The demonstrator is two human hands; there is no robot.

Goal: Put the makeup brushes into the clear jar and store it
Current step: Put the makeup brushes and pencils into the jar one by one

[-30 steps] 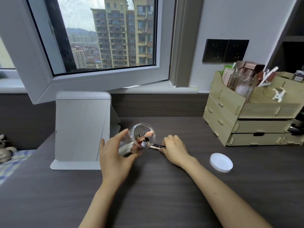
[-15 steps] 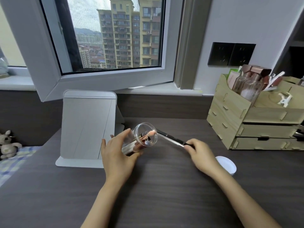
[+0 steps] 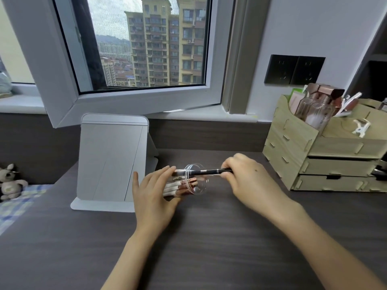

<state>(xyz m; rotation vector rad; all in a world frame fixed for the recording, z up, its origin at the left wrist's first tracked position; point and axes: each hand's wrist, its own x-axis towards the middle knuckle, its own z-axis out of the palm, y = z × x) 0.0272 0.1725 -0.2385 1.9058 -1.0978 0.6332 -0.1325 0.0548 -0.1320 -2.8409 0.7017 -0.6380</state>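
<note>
The clear jar (image 3: 193,181) is a round cylinder of transparent plastic, smooth and glossy, and you hold it on its side just above the dark desk (image 3: 209,248), with its open mouth turned toward 3 o'clock. Inside it lie several makeup brushes (image 3: 178,188) with white handles and shiny rose-gold metal collars, packed side by side. One more brush, the black brush (image 3: 206,171), is thin and straight with a glossy black handle; it lies almost level across the upper rim of the jar, and its pale tip is already inside, near your left fingertips.

Your left hand (image 3: 154,197) wraps around the closed end of the jar from 9 o'clock, with the fingers curled over the top and the thumb under it. Your right hand (image 3: 249,181) is at 3 o'clock of the jar, and its fingers are pinched narrow on the far end of the black brush; this hand hides the end of the handle.

The desk has a dark wood grain, matt. At 10 o'clock of the jar stands a grey folding mirror (image 3: 113,160), flat and rectangular with rounded corners, just beside your left hand. At 2 o'clock, well apart, stands a pale wooden organizer (image 3: 326,155) with drawers and bottles on top. At 9 o'clock, far off, sits a small plush toy (image 3: 10,182).
</note>
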